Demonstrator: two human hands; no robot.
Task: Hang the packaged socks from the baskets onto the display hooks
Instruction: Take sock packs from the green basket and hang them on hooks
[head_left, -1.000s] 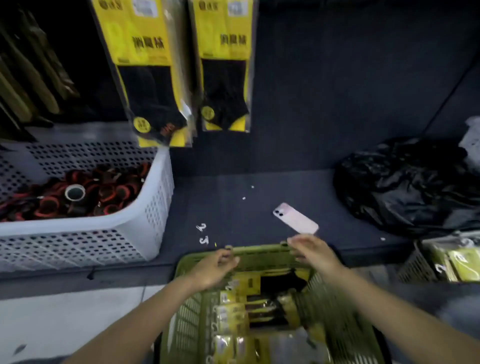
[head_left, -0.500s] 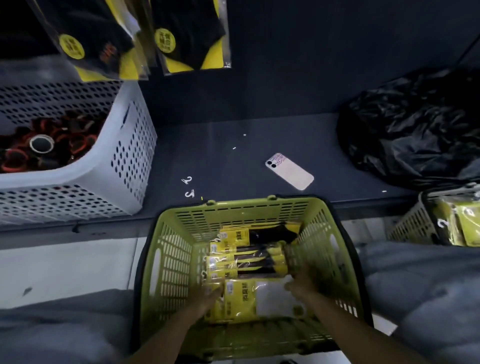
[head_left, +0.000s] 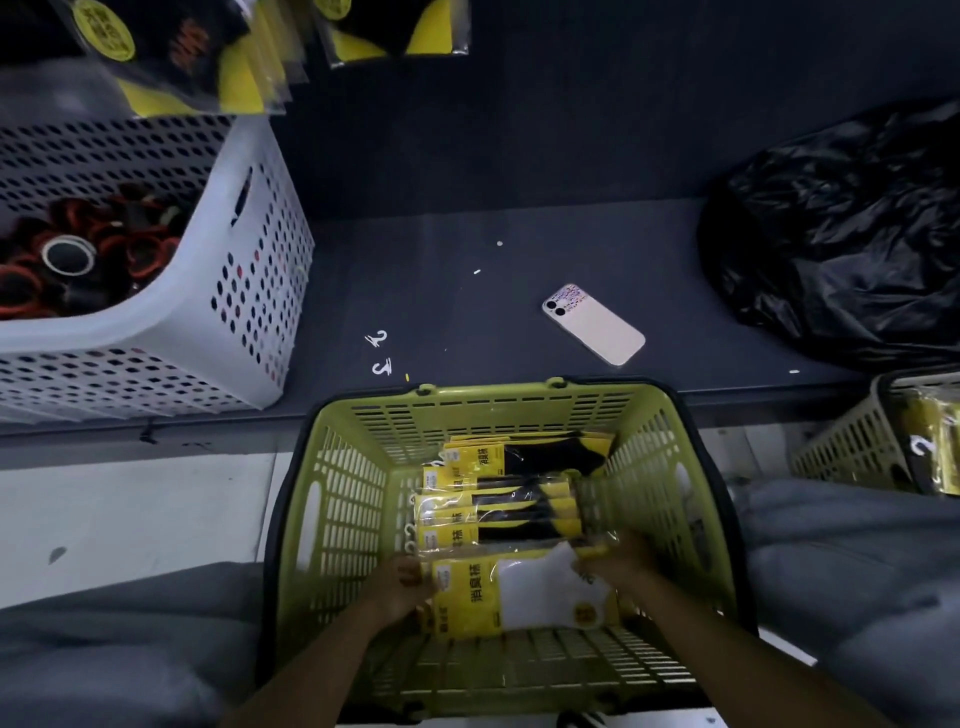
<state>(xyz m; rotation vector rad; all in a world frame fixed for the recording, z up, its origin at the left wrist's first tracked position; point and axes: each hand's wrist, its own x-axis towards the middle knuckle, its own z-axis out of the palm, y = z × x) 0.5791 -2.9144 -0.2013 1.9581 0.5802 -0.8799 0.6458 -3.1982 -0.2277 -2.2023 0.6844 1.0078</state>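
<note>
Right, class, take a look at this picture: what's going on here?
A person reaches into a green basket with both hands. The left hand and the right hand grip opposite ends of a pack of white socks. More packs of black socks lie behind it in the basket. Other hanging packs show above the shelf, where a phone lies.
</note>
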